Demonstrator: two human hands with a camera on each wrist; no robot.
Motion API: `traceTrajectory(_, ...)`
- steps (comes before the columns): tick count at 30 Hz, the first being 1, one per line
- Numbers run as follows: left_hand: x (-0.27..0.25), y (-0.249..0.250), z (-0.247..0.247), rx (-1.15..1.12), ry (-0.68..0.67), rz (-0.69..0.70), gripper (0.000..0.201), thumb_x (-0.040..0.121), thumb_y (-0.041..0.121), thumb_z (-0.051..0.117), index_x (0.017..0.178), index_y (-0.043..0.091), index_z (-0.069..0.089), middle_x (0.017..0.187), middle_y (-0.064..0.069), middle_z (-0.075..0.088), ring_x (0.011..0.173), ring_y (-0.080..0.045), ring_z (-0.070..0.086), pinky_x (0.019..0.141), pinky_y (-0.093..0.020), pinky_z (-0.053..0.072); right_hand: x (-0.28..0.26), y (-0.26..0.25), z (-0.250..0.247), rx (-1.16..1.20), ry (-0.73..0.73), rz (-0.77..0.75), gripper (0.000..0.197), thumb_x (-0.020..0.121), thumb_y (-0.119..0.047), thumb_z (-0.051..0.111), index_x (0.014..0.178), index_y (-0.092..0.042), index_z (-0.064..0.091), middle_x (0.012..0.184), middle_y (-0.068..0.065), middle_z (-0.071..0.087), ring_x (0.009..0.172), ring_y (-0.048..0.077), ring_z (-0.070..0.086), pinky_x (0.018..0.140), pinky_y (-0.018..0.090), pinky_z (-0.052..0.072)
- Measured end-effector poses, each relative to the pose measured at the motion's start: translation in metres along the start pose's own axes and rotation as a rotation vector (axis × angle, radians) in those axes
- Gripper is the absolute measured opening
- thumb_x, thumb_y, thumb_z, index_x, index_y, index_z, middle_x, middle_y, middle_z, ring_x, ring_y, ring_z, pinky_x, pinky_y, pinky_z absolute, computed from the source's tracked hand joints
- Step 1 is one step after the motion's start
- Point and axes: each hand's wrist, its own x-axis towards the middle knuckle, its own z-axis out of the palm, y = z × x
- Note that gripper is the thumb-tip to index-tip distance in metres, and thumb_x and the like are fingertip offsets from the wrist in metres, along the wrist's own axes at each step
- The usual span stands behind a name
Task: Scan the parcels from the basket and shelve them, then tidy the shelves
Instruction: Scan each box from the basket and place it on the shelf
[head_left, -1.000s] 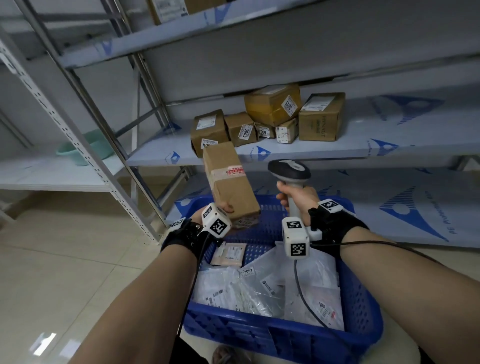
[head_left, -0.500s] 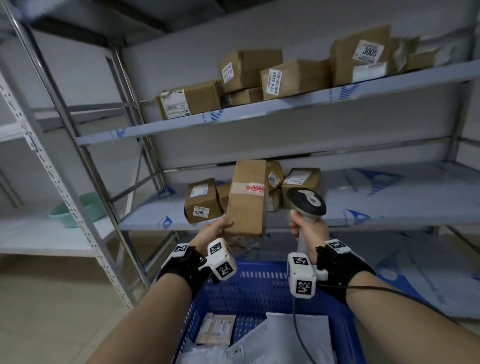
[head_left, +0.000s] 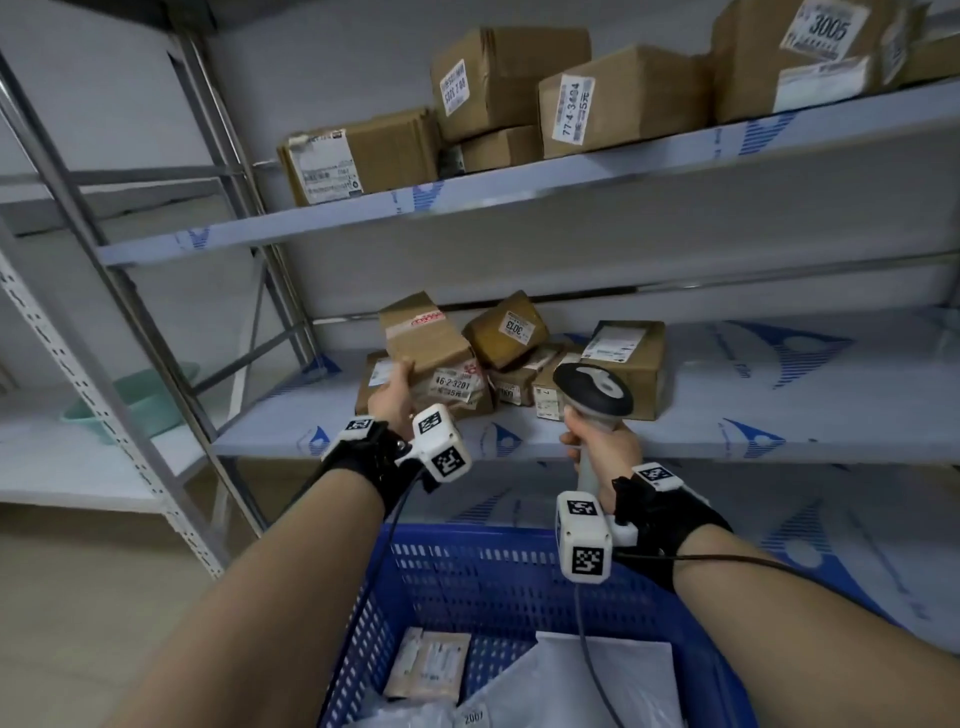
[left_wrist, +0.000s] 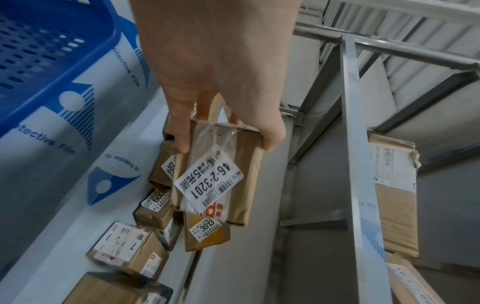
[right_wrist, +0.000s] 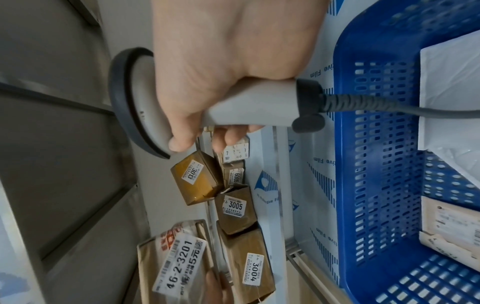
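Several shelved boxes (head_left: 519, 364) crowd the left hand's (head_left: 393, 397) gripped parcel (head_left: 431, 348), right hand (head_left: 602, 447) grasping scanner (head_left: 592, 389).

You've got bare forearms, black wrist straps (head_left: 363, 457) w/ white cam blocks (head_left: 441, 441) bearing b&w square tags, thin black cables trailing back.

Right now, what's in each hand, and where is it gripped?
The left hand holds the parcel marked 46-2-3201 by one end, over the shelf. The right hand grips the scanner by its handle.
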Motion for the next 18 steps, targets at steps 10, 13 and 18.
traceTrajectory(10, 0.023, 0.002, 0.016, 0.443, -0.088, 0.109, 0.019, 0.098, 0.01, 0.045, 0.082, 0.018, 0.048, 0.123, -0.02, 0.055, 0.068, -0.013, 0.05, 0.053, -0.017, 0.046, 0.023, 0.033, 0.006, -0.083, 0.003, 0.076, 0.02, 0.086, -0.02, 0.072, 0.094, -0.003, 0.064, 0.067, 0.008, 0.06, 0.053, 0.015, 0.05, 0.054, 0.025, 0.044)
traceTrajectory(13, 0.015, -0.002, 0.012, 0.529, -0.056, 0.113, 0.031, 0.098, 0.009, 0.043, 0.067, 0.013, 0.043, 0.08, -0.012, 0.053, 0.06, -0.017, 0.044, 0.056, -0.027, 0.04, 0.023, 0.035, 0.004, -0.1, -0.011, 0.093, 0.024, 0.087, -0.022, 0.072, 0.098, -0.003, 0.064, 0.067, 0.007, 0.061, 0.053, 0.014, 0.051, 0.055, 0.026, 0.045)
traceTrajectory(18, -0.007, -0.026, 0.001, 0.639, -0.043, 0.02, 0.034, 0.095, 0.008, 0.046, 0.062, 0.015, 0.044, 0.063, -0.002, 0.053, 0.068, -0.024, 0.047, 0.066, -0.03, 0.04, 0.009, 0.038, -0.001, -0.154, -0.002, 0.123, 0.024, 0.087, -0.025, 0.071, 0.097, -0.005, 0.063, 0.064, 0.006, 0.061, 0.042, 0.009, 0.051, 0.046, 0.021, 0.044)
